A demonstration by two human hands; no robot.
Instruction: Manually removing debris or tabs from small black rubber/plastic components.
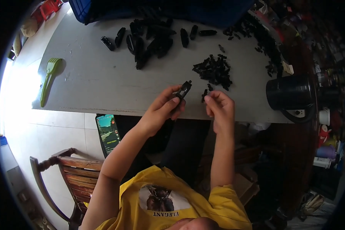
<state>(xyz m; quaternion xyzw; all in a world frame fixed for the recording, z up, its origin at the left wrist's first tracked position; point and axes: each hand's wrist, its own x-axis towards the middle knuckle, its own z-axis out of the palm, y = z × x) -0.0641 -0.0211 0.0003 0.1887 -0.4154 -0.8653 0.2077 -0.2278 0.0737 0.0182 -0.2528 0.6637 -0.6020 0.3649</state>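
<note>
Above the near edge of the grey table, my left hand (161,109) is closed around a black, elongated plastic part (185,88), which is tilted with its narrow end pointing away. To its right, my right hand (221,109) pinches a small black plastic piece (204,94) between thumb and fingertips. Just beyond that hand lies a pile of small black pieces (214,71), a few of them scattered loose at its near side. Farther back, a heap of larger black plastic parts (153,44) rests on the table, with several single ones around it.
A blue bin (79,11) stands at the table's far edge. The green fork-shaped tool (49,78) lies at left on the grey table (88,82). A black mug (289,92) is at right, near more small black pieces (266,42). Below are a phone (108,132) and wooden chair (78,172).
</note>
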